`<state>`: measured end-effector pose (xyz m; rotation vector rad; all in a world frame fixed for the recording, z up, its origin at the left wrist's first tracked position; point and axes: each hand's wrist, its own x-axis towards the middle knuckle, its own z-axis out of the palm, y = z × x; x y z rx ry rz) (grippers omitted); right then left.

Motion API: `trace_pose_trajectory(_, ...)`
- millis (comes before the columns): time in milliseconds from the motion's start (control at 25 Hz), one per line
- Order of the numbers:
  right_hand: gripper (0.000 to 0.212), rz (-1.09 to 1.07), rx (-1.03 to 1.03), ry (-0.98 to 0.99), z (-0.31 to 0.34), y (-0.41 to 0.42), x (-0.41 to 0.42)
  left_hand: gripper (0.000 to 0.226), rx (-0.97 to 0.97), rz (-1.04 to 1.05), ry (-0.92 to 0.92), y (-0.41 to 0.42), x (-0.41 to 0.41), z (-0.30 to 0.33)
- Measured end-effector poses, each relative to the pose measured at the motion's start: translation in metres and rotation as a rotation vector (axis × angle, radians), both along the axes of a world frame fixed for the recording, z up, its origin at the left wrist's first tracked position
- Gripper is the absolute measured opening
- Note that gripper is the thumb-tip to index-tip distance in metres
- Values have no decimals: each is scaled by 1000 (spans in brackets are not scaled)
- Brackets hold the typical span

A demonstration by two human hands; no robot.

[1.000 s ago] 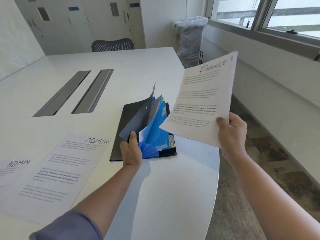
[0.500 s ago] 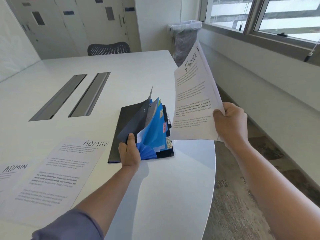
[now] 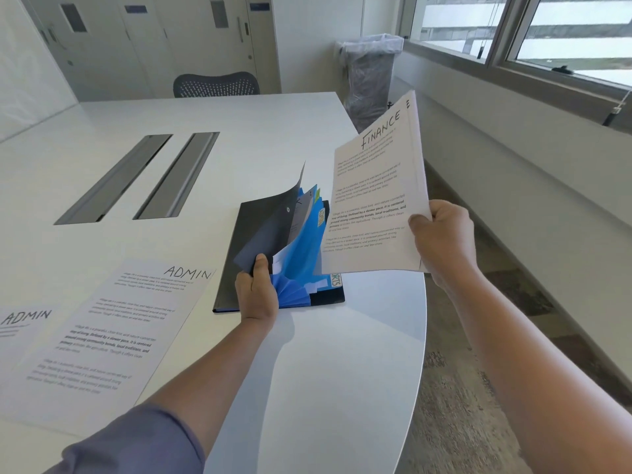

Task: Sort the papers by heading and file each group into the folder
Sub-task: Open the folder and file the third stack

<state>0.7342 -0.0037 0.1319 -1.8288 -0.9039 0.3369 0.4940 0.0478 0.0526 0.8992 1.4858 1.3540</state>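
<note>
Since half a second ago, the FINANCE papers [image 3: 374,203] have swung to face the person, just right of the folder [image 3: 273,254]. Right hand [image 3: 443,239] pinches their lower corner; left hand [image 3: 257,291] grips the folder's raised flap on the surface [image 3: 307,388].

My table [image 3: 307,388] is smooth, faintly glossy white; the FINANCE sheets [image 3: 372,200] are matt paper, the folder [image 3: 260,230] dark matt plastic with shiny blue pockets [image 3: 301,254].
</note>
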Motion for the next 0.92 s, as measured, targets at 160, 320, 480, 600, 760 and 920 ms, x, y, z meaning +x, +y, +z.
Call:
trace_pose_trajectory(160,27,41,-90,50,-8,10,-13,22,-4,-3,-9,1,-2,-2)
trace_pose_trajectory(320,20,93,-165,122,-12,25,-22,22,8,-17,-26,3,-3,-2)
trace_pose_trajectory(480,33,130,-205,199,-19,39,-24,19,24,-30,-27,2,-3,-2)
trace_pose_trajectory(600,27,167,-250,239,-22,48,-29,18,68,-34,31,0,-2,-3)
trace_pose_trajectory(760,13,217,-326,220,-21,59,-46,27,102,-69,86,-4,1,1)
trace_pose_trajectory(920,13,223,-325,225,-23,71,-52,36,132,-91,108,-8,0,5)
